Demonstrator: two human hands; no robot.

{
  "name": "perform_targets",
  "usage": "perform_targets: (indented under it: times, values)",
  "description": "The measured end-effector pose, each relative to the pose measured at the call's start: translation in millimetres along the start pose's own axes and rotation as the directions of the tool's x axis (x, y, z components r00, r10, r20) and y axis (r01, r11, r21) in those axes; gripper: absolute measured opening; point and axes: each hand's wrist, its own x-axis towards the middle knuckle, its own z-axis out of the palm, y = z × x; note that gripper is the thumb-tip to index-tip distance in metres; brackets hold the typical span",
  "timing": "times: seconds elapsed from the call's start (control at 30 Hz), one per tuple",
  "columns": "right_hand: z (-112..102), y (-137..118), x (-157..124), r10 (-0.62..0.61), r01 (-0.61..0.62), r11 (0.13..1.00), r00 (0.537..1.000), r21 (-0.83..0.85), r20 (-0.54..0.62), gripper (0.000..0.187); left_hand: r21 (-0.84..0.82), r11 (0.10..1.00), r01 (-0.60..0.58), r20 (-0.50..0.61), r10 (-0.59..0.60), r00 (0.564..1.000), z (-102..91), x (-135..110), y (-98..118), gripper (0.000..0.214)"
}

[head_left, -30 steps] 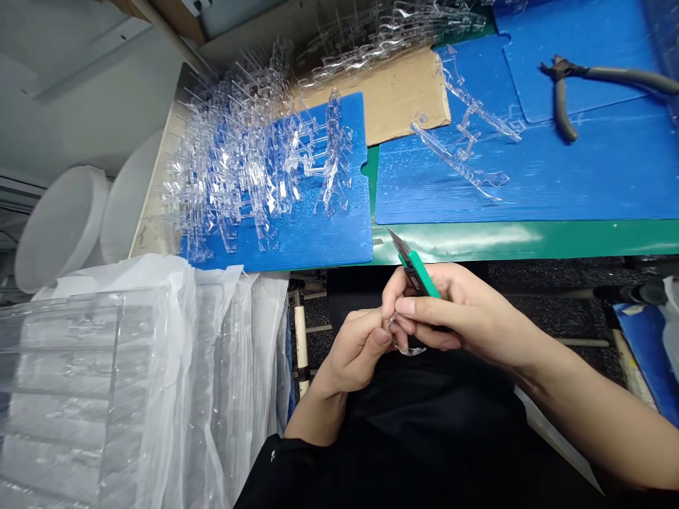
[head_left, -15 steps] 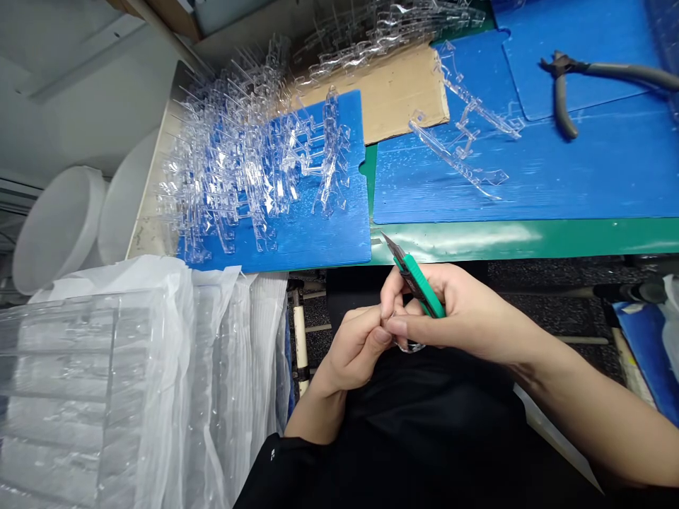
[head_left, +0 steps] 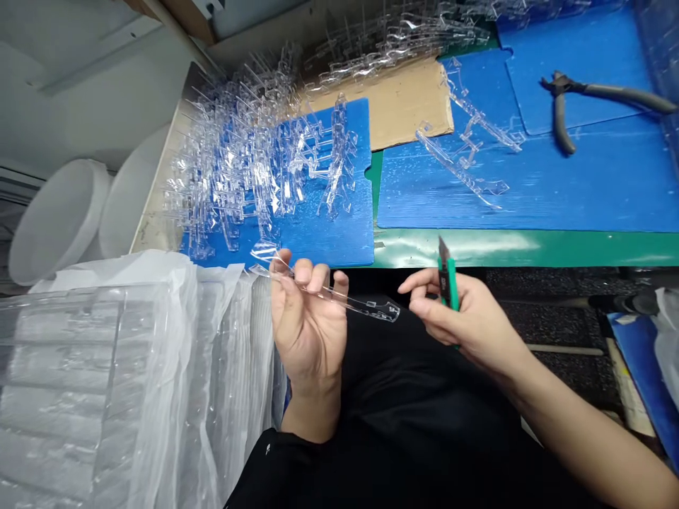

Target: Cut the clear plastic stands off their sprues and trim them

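Currently, the left hand [head_left: 308,318] keeps a narrow grip on a clear acrylic stand piece [head_left: 347,300], whose far end juts rightward past the fingers. The right hand [head_left: 467,311] grips a green utility knife [head_left: 448,284] narrowly, blade up (tip just below the blue board's level). Open room separates the hands, both just inside the green table [head_left: 530,249] edge.

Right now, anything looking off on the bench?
Yes. The tangled heap of clear acrylic pieces overruns the left edge of the blue corrugated plastic board onto the pale surface beside it. It looks odd because the pieces are piled loosely, not stacked, and could slide off.
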Motion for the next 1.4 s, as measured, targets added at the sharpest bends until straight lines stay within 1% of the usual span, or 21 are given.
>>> perform_targets:
  times: [0.07,0.13,0.3,0.37,0.4,0.43,0.47,0.5,0.53,0.57,0.6,0.63,0.67,0.73,0.8,0.83,0.93,1.03,1.1,1.2,1.4]
  values:
    - [3.1,9.5,-2.5,0.057,-0.057,0.998,0.998,0.002,0.006,0.032,-0.032,0.999,0.013,-0.076,-0.015,0.997,3.8,1.8,4.0,0.018]
    - [8.7,15.0,-3.7,0.080,-0.081,0.996,0.997,0.029,0.011,0.029,-0.025,0.999,0.023,-0.095,-0.025,0.995,6.2,0.0,4.4,0.016]
    - [20.4,15.5,-5.2,0.111,-0.110,0.972,0.994,0.209,0.008,0.028,0.179,0.984,0.021,-0.092,-0.004,0.996,0.2,-4.4,-2.9,0.020]
    - [20.1,13.7,-6.8,0.105,-0.097,0.970,0.994,0.224,-0.023,0.029,0.348,0.937,-0.036,-0.085,0.070,0.994,-6.9,-3.4,-5.8,0.028]
    - [18.7,12.3,-7.8,0.080,-0.067,0.977,0.995,0.201,-0.056,0.028,0.448,0.883,-0.137,-0.066,0.186,0.980,-10.5,-2.7,-6.2,0.032]
    - [16.5,10.2,-8.9,0.036,-0.021,0.989,0.995,0.144,-0.098,0.026,0.553,0.781,-0.290,-0.015,0.358,0.934,-13.6,-2.2,-5.6,0.040]
    - [13.8,7.2,-10.1,-0.032,0.039,0.998,0.990,0.046,-0.140,0.023,0.653,0.607,-0.452,0.092,0.529,0.844,-16.0,-2.1,-3.9,0.053]
    - [10.9,3.5,-11.2,-0.123,0.110,0.990,0.979,-0.088,-0.162,0.020,0.723,0.374,-0.581,0.258,0.634,0.729,-17.3,-2.6,-1.3,0.064]
    - [8.0,-0.9,-12.3,-0.229,0.190,0.952,0.962,-0.240,-0.149,0.016,0.738,0.139,-0.660,0.450,0.629,0.635,-17.7,-3.7,1.9,0.071]
    - [5.4,-5.6,-13.3,-0.332,0.273,0.882,0.939,-0.384,-0.093,0.013,0.706,-0.041,-0.707,0.622,0.515,0.590,-17.2,-5.3,4.9,0.071]
    - [3.2,-10.2,-14.3,-0.414,0.355,0.790,0.910,-0.500,-0.007,0.011,0.655,-0.130,-0.744,0.737,0.329,0.591,-16.2,-7.2,7.3,0.062]
    - [1.8,-14.5,-15.1,-0.471,0.434,0.694,0.877,-0.575,0.093,0.011,0.613,-0.122,-0.781,0.789,0.133,0.599,-15.1,-9.3,8.5,0.048]
    - [1.1,-18.0,-15.9,-0.504,0.499,0.611,0.844,-0.615,0.184,0.010,0.597,-0.045,-0.801,0.802,-0.010,0.598,-14.0,-11.2,8.4,0.034]
    - [1.8,-22.6,-17.8,-0.523,0.577,0.506,0.796,-0.641,0.305,0.009,0.608,0.168,-0.776,0.794,-0.117,0.597,-13.0,-14.1,4.5,0.016]
    - [4.2,-24.4,-20.8,-0.523,0.600,0.463,0.779,-0.653,0.344,0.007,0.628,0.300,-0.718,0.770,-0.110,0.628,-13.2,-15.4,-1.6,0.012]
    - [5.4,-24.6,-22.8,-0.523,0.589,0.455,0.784,-0.667,0.335,0.007,0.636,0.320,-0.702,0.758,-0.091,0.646,-13.5,-15.4,-4.4,0.011]
    - [7.0,-25.0,-30.7,-0.508,0.493,0.410,0.822,-0.768,0.256,0.027,0.638,0.327,-0.697,0.738,-0.003,0.675,-15.0,-13.3,-9.3,0.009]
    - [4.3,-25.3,-39.9,-0.494,0.424,0.295,0.835,-0.856,0.243,0.018,0.627,0.357,-0.692,0.717,0.083,0.692,-18.3,-9.5,-11.0,0.024]
    - [2.0,-24.9,-45.7,-0.489,0.429,0.227,0.827,-0.875,0.279,0.012,0.618,0.365,-0.697,0.709,0.124,0.694,-20.9,-7.5,-12.2,0.031]
    - [0.8,-23.7,-52.6,-0.468,0.442,0.183,0.825,-0.878,0.318,0.012,0.604,0.366,-0.708,0.710,0.157,0.687,-23.1,-6.0,-14.6,0.029]
    - [1.9,-23.2,-58.1,-0.395,0.427,0.199,0.859,-0.882,0.327,0.011,0.586,0.368,-0.722,0.719,0.174,0.673,-20.7,-6.2,-15.9,0.029]
